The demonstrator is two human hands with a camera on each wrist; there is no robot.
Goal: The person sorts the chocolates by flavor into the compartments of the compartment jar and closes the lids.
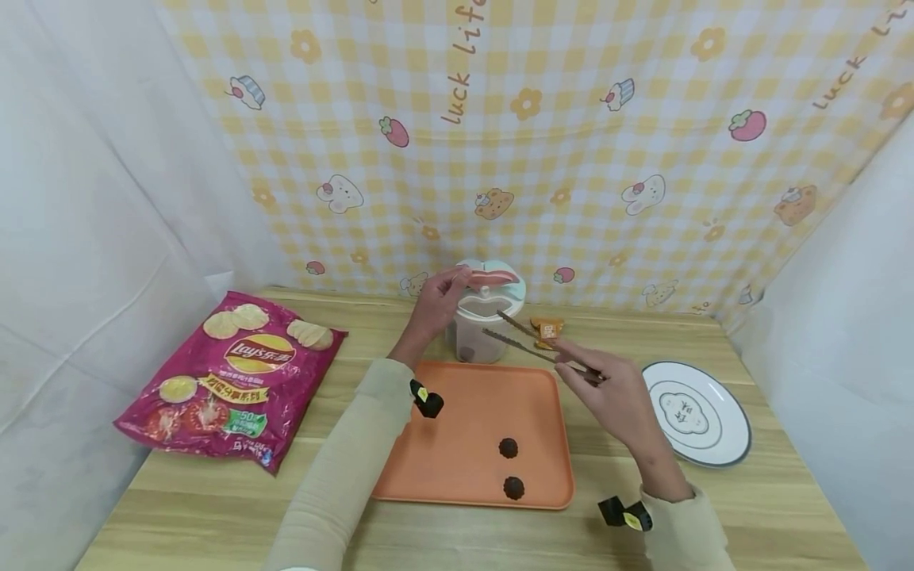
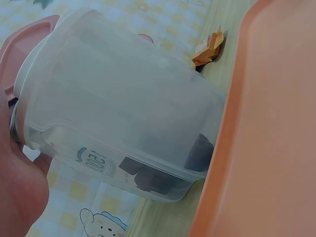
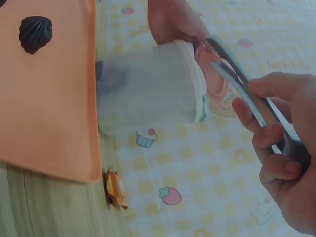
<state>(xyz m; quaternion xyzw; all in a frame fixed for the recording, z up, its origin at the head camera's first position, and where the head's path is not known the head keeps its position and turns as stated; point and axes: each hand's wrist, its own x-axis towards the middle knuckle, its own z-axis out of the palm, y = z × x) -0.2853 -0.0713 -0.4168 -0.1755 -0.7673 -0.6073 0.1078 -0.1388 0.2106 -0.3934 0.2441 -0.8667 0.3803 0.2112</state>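
Note:
A translucent storage canister [image 1: 480,341] stands behind the orange tray [image 1: 457,412], its pink lid flap [image 1: 491,278] tipped up. My left hand [image 1: 439,301] pinches that flap at its left edge. Several dark pieces [image 2: 153,177] lie at the bottom of the canister. Metal tongs [image 1: 524,342] are held in my right hand [image 1: 612,388], arms slightly apart with nothing between them. Their tips reach over the canister's opening in the head view. Two dark fluted chocolates [image 1: 508,448] sit on the tray's right part.
A small orange wrapped snack [image 1: 548,331] lies right of the canister. The white plate [image 1: 721,420] with a dark rim rests at the right, beyond my right hand. On the left is a large magenta bag of chips [image 1: 236,381]. A checked cloth [image 1: 528,159] hangs behind the table.

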